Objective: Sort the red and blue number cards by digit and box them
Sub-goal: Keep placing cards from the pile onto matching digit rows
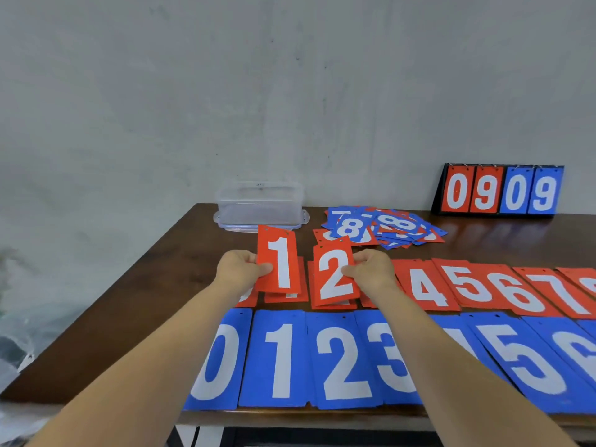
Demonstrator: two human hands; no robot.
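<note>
The leftmost red card (246, 300) lies almost wholly behind the left hand (240, 269) and its wrist; only a curve of white digit shows. The red stacks (287, 298) under the held red 1 card (280, 259) and red 2 card (335, 275) show as slivers, their digits unreadable. The right hand (371, 269) covers the red sliver (367, 303) just left of the 4, and its forearm hides most of the blue card (458, 327) between 3 and 5. The right frame edge cuts off the last red card (588, 282) and the blue 6 card (577, 356). In the loose pile (383, 227), upper centre, most digits are overlapped. The pale mass (13, 317) at the left edge is too blurred to identify.
</note>
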